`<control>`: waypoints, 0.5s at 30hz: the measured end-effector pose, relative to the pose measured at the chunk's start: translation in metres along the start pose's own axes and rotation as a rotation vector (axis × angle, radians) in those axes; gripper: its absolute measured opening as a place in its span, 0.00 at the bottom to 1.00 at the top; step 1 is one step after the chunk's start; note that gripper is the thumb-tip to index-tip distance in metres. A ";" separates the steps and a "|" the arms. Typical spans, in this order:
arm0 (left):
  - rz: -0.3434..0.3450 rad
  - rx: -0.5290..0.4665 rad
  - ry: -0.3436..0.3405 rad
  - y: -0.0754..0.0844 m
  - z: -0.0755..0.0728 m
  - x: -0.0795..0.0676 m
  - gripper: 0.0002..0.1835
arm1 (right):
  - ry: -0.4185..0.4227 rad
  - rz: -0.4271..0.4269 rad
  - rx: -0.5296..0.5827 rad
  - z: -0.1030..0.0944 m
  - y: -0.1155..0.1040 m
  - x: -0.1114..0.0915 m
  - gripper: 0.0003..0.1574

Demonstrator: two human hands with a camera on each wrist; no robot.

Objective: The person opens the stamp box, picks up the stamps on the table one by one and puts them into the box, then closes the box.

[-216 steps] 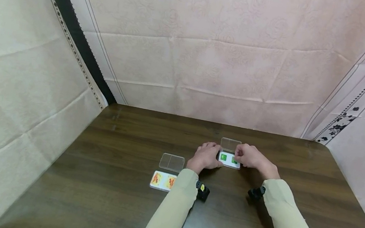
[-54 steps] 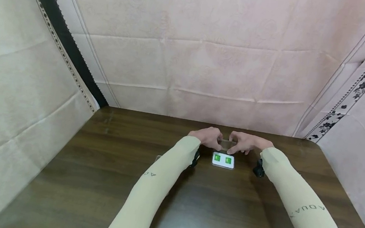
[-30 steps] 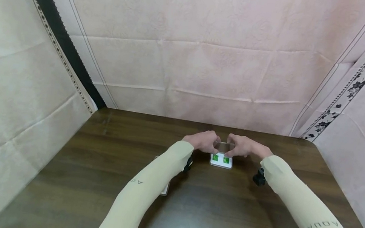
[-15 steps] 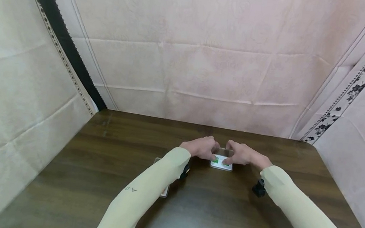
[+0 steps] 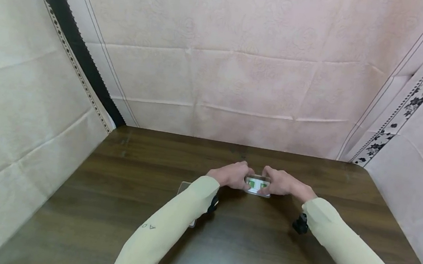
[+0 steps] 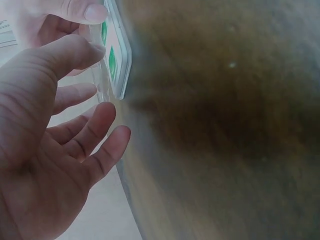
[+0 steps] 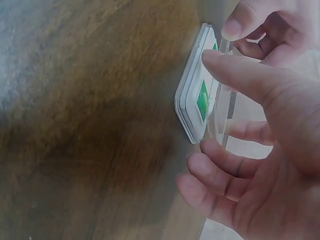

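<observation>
A flat white case [image 5: 252, 192] with two green squares lies on the table between my hands. Over it, slightly raised at a slant, is a clear plastic lid [image 7: 226, 95]. My left hand [image 5: 234, 175] pinches the lid's left end between thumb and fingers. At the other end, my right hand [image 5: 281, 183] grips it the same way. In the left wrist view the clear lid [image 6: 101, 82] stands close to the case's face; whether they touch, I cannot tell. The lower fingers of both hands are loosely bent.
Beside the left sleeve [image 5: 169, 219] shows the corner of a second clear lid [image 5: 183, 186]. A white case edge [image 5: 192, 224] peeks out below the same sleeve, mostly hidden. Pale cloth [image 5: 235, 64] hangs behind the brown wooden table [image 5: 240, 250].
Earlier my right fingers were at a green square while the lid lay behind the case. Both hands then took the lid and brought it forward over the case.
</observation>
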State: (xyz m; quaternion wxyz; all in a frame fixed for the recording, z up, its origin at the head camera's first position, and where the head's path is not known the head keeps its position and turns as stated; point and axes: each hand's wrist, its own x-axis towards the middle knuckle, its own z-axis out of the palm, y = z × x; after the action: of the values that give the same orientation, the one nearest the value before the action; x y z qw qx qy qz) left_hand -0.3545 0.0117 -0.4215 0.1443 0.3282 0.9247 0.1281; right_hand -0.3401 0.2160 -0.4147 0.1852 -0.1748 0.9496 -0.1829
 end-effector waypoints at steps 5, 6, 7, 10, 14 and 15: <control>0.000 -0.003 -0.011 0.002 0.004 -0.001 0.26 | 0.005 -0.001 -0.017 0.004 -0.001 -0.004 0.36; -0.001 0.003 -0.010 0.002 0.005 0.000 0.26 | 0.006 -0.008 -0.016 0.004 -0.002 -0.004 0.36; -0.002 0.009 -0.008 0.003 0.005 0.000 0.25 | 0.008 -0.008 -0.014 0.005 -0.002 -0.005 0.36; -0.011 0.020 -0.006 0.003 0.006 0.000 0.26 | 0.012 -0.007 -0.004 0.006 -0.001 -0.004 0.35; -0.012 0.039 0.001 0.002 0.006 -0.001 0.26 | 0.020 -0.015 0.007 0.006 -0.001 -0.004 0.36; -0.011 0.045 0.005 0.002 0.006 -0.001 0.26 | 0.023 -0.018 0.008 0.007 -0.001 -0.003 0.36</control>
State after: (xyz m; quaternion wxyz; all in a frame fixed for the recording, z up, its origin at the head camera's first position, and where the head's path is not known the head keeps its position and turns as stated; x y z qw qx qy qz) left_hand -0.3501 0.0134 -0.4265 0.1354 0.3262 0.9294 0.1071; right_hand -0.3342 0.2146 -0.4192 0.1733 -0.1806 0.9492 -0.1904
